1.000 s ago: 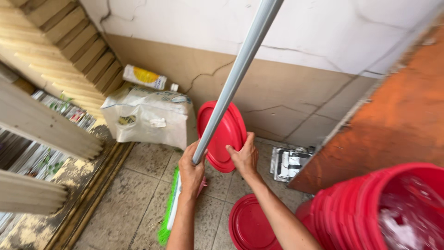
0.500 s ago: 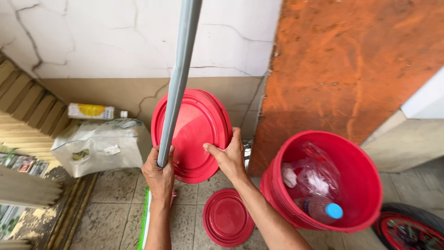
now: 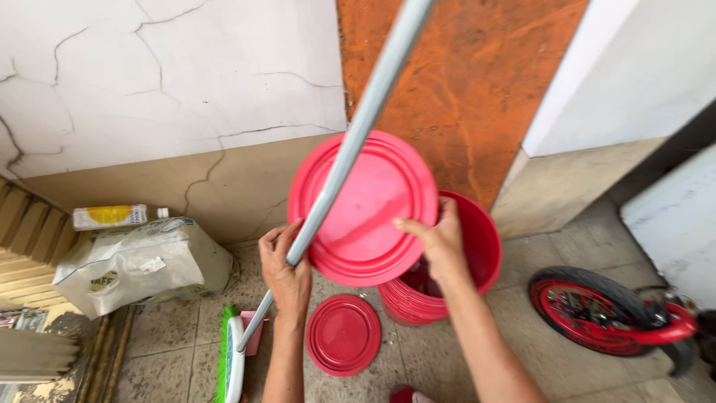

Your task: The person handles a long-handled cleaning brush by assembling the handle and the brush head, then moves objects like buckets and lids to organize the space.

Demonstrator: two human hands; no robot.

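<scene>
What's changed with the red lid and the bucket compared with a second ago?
Both hands have carried the large red lid rightward, from beside the white sack to above the red bucket, partly covering its opening. The left hand and right hand keep the same grip on its edges. The grey pole still crosses the lid, and the small red lid still lies on the floor.

A cracked white plaster wall (image 3: 164, 75) fills the upper left, with a tan band (image 3: 224, 186) along its base. To its right stands a rough orange panel (image 3: 462, 82), then a white wall (image 3: 634, 67) over a beige plinth (image 3: 552, 186). The floor (image 3: 462, 351) is laid with worn grey-beige tiles. Wooden slats (image 3: 22, 231) slope at the far left. Light is soft, even daylight, without hard shadows.
</scene>
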